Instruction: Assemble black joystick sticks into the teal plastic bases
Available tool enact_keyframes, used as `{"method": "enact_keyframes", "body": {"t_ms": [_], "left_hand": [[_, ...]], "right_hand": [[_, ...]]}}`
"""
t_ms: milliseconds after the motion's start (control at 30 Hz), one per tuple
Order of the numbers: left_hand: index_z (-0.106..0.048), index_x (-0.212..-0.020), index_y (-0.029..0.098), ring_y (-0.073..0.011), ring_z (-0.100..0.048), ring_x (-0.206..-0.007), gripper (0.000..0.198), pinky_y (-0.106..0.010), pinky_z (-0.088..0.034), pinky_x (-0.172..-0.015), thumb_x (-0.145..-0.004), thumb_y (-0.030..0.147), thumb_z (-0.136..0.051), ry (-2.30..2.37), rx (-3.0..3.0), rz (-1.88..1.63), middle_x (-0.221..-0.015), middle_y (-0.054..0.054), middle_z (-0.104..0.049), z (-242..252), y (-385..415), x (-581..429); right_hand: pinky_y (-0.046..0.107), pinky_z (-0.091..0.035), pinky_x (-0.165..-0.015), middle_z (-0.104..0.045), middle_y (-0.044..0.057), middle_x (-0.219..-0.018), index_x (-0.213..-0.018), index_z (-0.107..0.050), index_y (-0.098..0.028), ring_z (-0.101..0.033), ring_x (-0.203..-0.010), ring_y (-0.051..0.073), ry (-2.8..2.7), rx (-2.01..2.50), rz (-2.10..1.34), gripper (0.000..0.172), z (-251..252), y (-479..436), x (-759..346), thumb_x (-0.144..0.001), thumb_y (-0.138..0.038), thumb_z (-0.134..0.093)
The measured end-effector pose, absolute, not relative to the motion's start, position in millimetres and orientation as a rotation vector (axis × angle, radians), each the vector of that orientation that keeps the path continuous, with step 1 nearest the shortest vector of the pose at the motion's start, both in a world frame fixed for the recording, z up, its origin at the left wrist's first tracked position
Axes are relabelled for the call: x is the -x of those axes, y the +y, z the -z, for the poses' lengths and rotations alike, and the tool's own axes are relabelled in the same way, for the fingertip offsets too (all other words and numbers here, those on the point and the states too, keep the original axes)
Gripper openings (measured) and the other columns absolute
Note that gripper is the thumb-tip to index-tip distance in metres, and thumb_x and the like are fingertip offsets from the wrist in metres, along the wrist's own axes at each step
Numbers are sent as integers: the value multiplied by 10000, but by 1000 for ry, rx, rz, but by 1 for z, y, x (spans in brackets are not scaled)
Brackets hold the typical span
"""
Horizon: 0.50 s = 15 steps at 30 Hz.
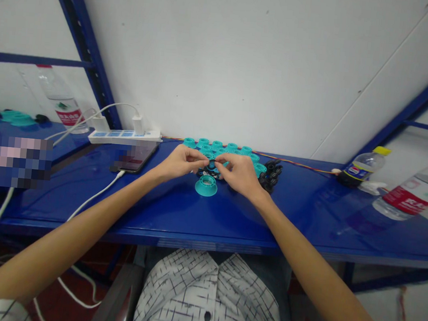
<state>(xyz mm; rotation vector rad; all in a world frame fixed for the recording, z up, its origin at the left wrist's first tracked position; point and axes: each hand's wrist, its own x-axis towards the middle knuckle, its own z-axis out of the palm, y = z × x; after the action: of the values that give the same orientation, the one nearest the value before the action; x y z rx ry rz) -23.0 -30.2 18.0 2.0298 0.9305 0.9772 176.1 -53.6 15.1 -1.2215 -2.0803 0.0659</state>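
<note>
My left hand (pixel 184 163) and my right hand (pixel 240 174) meet over the middle of the blue table, fingertips pinched on a small dark ring-shaped part (pixel 212 164) between them. Its exact kind is too small to make out. Just below, toward me, a flared teal plastic piece (pixel 206 186) with a round opening stands by itself on the table. Behind my fingers are several similar teal cup-like pieces (pixel 217 146) set close together. Right of my right hand lies a pile of black plastic parts (pixel 271 174). Some dark and blue items under my fingers are partly hidden.
A white power strip (pixel 124 135) with plugs and a phone (pixel 137 158) on a white cable lie left. A Pepsi bottle (pixel 363 167) and a large water bottle (pixel 409 195) stand right; another water bottle (pixel 67 105) is at far left. Thin coloured wires (pixel 296 163) run along the wall.
</note>
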Motion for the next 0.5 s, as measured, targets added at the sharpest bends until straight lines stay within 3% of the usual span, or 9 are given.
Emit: {"method": "enact_keyframes", "body": {"t_ms": [300,500], "left_hand": [[-762,-984,70,-64,-465,-406,310,-174,-363,-402,-809,309,-672,950,-2035,-897,-532,-18,-638,-18,-33,20],[-744,-1066,83,-97,-587,-484,325,-180,-457,-440,-771,218,-718,893,-1997,-868,-642,-53,-716,-20,-36,17]], "right_hand": [[258,-406,-638,-752,61,-808,-924,-769,-158,-627,-652,158,-2092,1260,-22,219,-18,-56,-175,-822,-173,-576],[254,-402,-625,-746,55,-775,-883,-773,-166,-625,-644,158,-2069,1257,-43,207,-18,-56,-175,-812,-192,-581]]}}
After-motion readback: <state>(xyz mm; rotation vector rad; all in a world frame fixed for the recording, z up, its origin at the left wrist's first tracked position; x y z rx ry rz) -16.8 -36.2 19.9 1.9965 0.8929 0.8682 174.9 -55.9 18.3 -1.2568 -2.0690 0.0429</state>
